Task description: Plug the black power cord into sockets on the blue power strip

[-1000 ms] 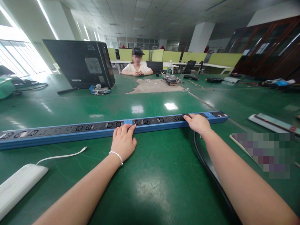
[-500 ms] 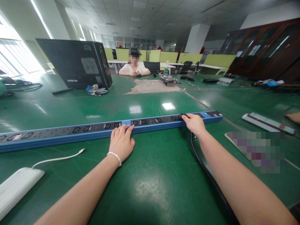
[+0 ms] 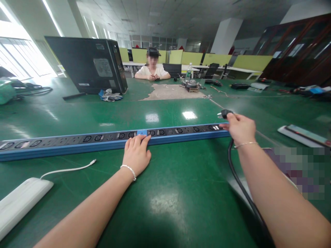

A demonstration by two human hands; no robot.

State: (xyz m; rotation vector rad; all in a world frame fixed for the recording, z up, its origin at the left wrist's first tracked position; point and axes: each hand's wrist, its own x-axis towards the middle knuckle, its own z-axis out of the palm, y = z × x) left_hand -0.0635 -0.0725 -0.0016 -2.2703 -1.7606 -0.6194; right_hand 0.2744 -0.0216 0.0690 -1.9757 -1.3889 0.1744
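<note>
A long blue power strip (image 3: 168,139) with a row of black sockets lies across the green table. My left hand (image 3: 136,153) rests on its near edge, beside the blue section, fingers a little apart and holding nothing. Above the strip's right part, my right hand (image 3: 241,129) grips a black plug (image 3: 226,113) whose metal pins point left, clear of the sockets. From this hand a black cable (image 3: 239,184) runs down toward the lower right. The strip's right end is hidden behind the hand.
A white power bank (image 3: 24,198) with a short white cable lies at the left. Beyond the strip stand a black computer case (image 3: 88,65), gloves (image 3: 110,95) and a small mechanical device (image 3: 191,85). A phone (image 3: 305,135) lies right. A person (image 3: 152,70) sits opposite.
My right hand has lifted the plug off the strip's sockets and moved right, so the pins now show. My left hand remains on the strip. The view has shifted slightly.
</note>
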